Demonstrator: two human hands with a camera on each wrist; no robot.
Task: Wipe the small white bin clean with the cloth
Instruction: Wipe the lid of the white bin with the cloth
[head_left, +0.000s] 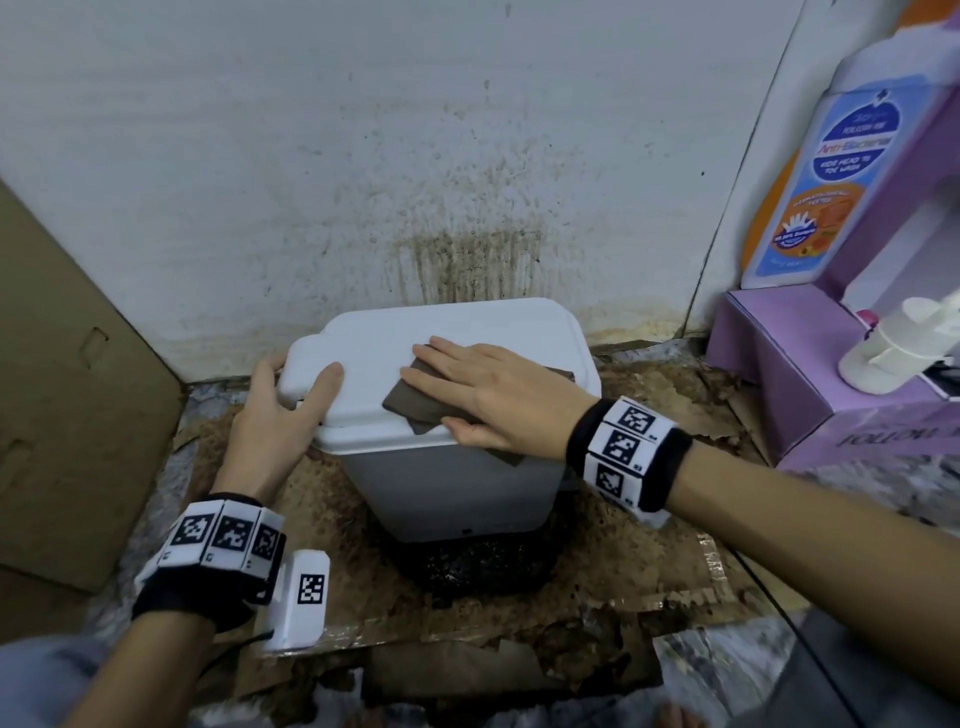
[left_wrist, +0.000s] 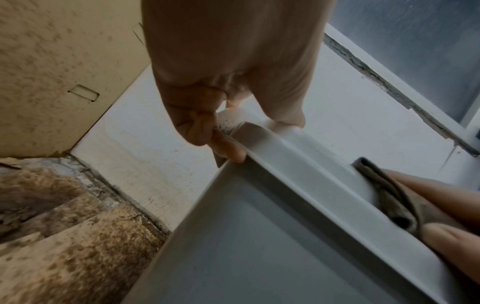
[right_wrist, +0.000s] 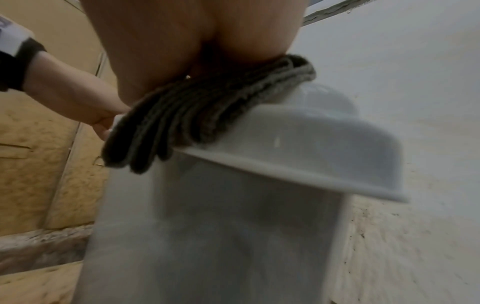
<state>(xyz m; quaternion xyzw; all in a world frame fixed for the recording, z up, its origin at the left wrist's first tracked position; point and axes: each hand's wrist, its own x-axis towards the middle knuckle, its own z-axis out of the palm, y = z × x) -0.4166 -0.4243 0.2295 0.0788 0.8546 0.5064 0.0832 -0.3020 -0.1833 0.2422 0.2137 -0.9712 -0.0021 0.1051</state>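
Small white bin (head_left: 452, 457) is placed on stained cardboard on the floor, close to a dirty wall (head_left: 363, 156), with its lid closed. Its left lid corner is gripped by the left hand (head_left: 280, 410), while the folded cloth (head_left: 415, 400) is pressed onto the lid by the flat, straight fingers of the right hand (head_left: 483, 395). For a good wipe, even pressure should be kept and the bin held steady, so that the edges are reached too.

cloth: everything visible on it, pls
The cloth is dark grey-brown, apparently knit or terry, folded into several layers with ribbed edges. It lies flat on the white bin lid, its near edge overhanging the lid's front rim. The right hand presses on it with straight fingers. The left hand, gripping the lid's left end, does not touch it.
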